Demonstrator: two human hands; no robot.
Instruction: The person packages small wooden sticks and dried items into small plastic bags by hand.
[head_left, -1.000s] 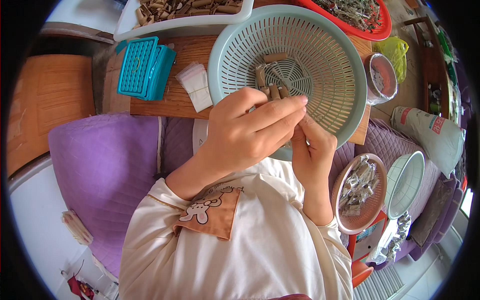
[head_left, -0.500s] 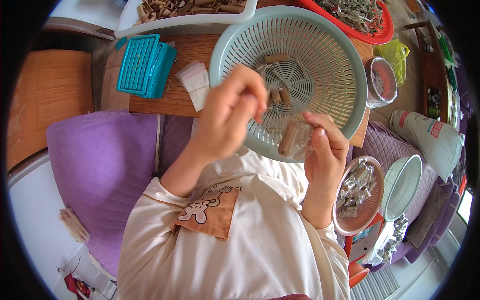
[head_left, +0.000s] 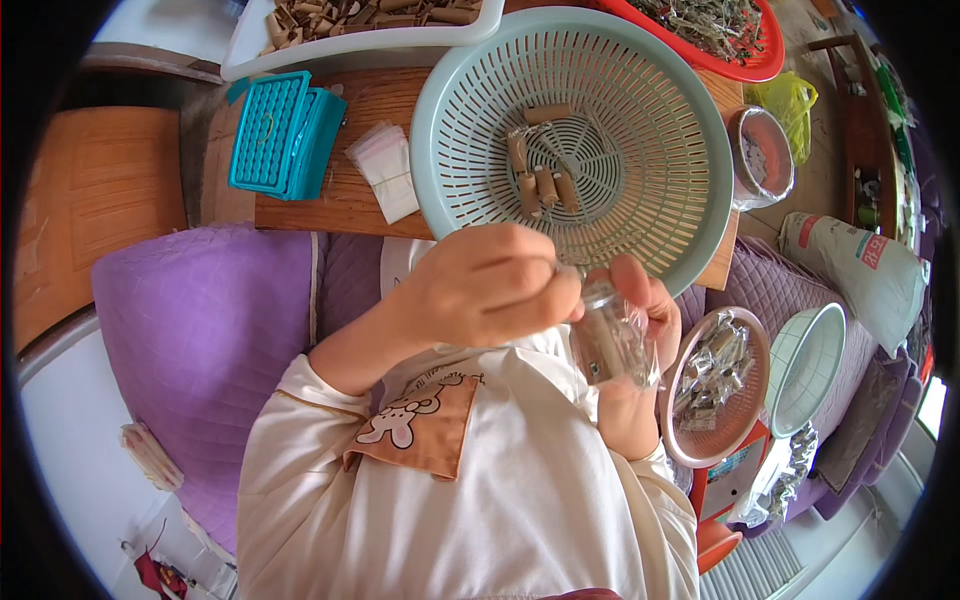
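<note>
At the left, a stack of teal trays is standing on the wooden surface. Behind it, a white tray is holding many brown pieces. A stack of clear bags is lying right of the teal trays, beside the green basket.

The left hand is curling closed, its fingertips pinching the far left edge of a filled clear bag; the exact contact is partly hidden. The green basket is standing on the far side of both hands, with five brown tubes lying toward its middle. The filled clear bag is hanging between the hands, just on the near side of the basket's rim, and is containing brown tubes. The right hand is gripping the bag's right side.

Caution: the film is looking thin and slippery; uneven pulling could tear it. If the mouth is standing open, which cannot be told here, tilting could spill the tubes onto the lap rather than into the basket. Loosening the right hand could drop the bag.

At the right, a pink basket is holding shiny wrapped packets.
</note>
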